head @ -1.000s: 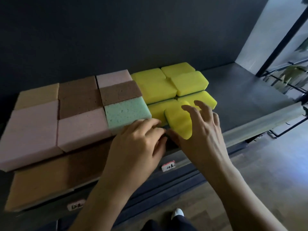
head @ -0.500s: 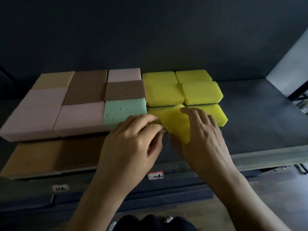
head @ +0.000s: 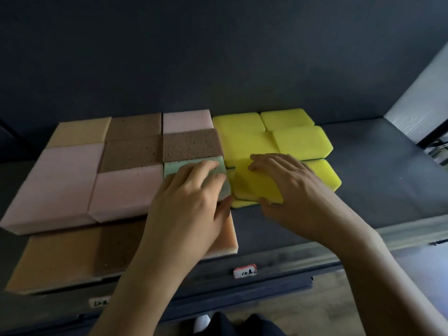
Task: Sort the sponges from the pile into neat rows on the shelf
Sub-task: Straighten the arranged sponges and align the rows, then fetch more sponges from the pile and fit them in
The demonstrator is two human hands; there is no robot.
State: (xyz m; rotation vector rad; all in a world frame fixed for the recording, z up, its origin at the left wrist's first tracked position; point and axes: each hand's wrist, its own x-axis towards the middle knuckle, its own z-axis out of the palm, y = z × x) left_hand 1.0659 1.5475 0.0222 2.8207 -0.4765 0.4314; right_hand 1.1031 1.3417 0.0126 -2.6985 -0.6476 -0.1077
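Having been lowered from its tilt, the yellow sponge (head: 254,185) is pinched flat under right hand (head: 298,190) fingers, the green sponge (head: 173,167) gripped under left hand (head: 186,204) fingers, nearly squaring the row.

Askew atop flat yellow foam sponges (head: 300,141): yellow foam sponge with dark scouring base (head: 257,184). Just left, pale green porous sponge block (head: 173,167). All on dark grey shelf (head: 378,185).
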